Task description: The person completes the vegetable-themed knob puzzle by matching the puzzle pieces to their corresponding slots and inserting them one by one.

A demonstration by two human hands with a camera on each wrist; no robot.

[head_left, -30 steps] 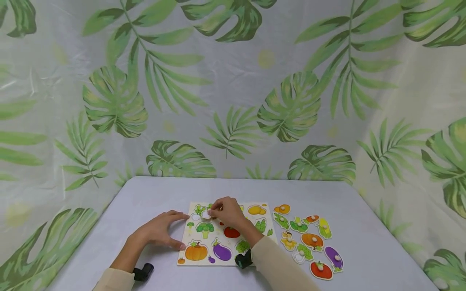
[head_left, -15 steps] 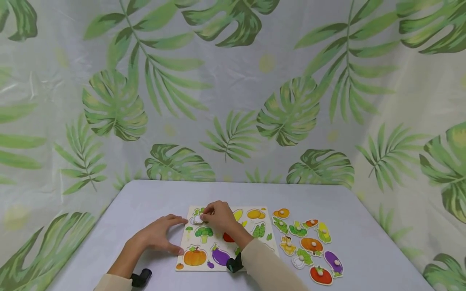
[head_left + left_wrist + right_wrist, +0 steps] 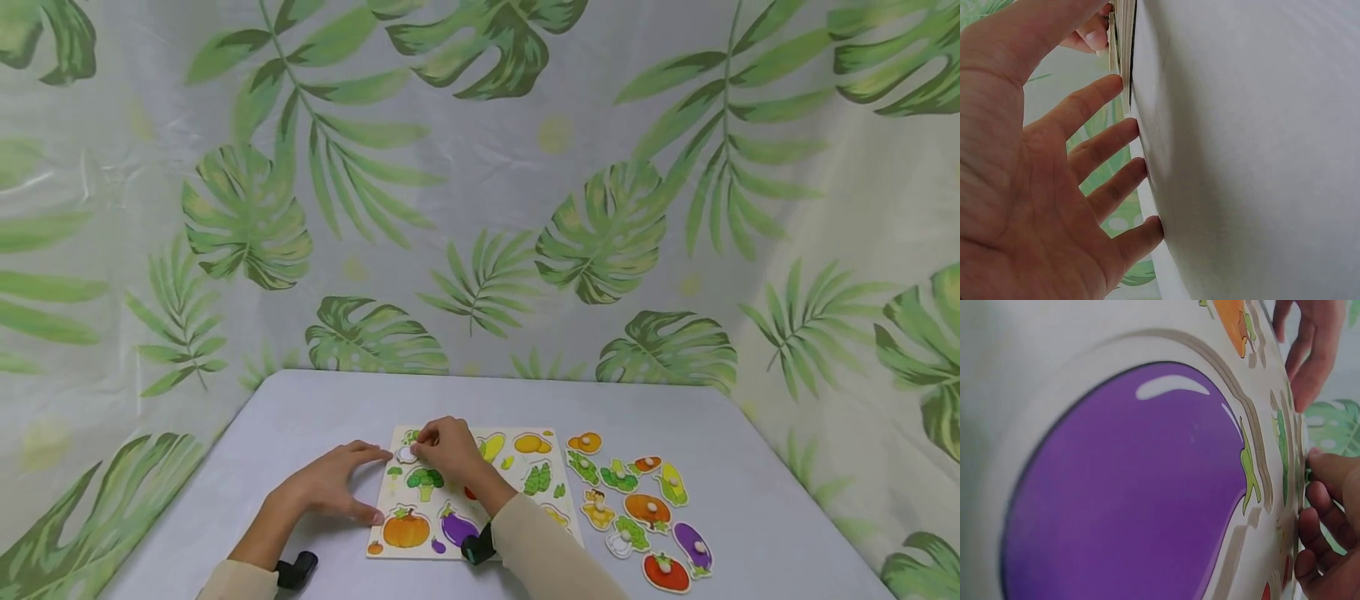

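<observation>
A white vegetable puzzle board (image 3: 397, 497) lies on the table, printed with a pumpkin, an eggplant, broccoli and other vegetables. At its upper left corner my right hand (image 3: 453, 454) pinches a white puzzle piece (image 3: 406, 455) between thumb and fingers, partly hidden by the hand. The piece lies over the recess there; whether it is seated I cannot tell. My left hand (image 3: 330, 482) is spread at the board's left edge, thumb and fingertips touching it. In the left wrist view, the left hand's fingers (image 3: 1107, 147) are nearly straight. A large eggplant picture (image 3: 1129, 475) fills the right wrist view.
Several loose knobbed pieces lie right of the board, among them a red tomato (image 3: 666, 573), a purple eggplant (image 3: 692, 548), an orange pumpkin (image 3: 647, 510) and a yellow corn (image 3: 672, 483). A leaf-patterned curtain (image 3: 480, 192) stands behind and beside the white table (image 3: 337, 400).
My right hand has moved left with the white piece, from beside the upper left recess to over it. The left hand stays at the board's edge. The camera view shifts slightly.
</observation>
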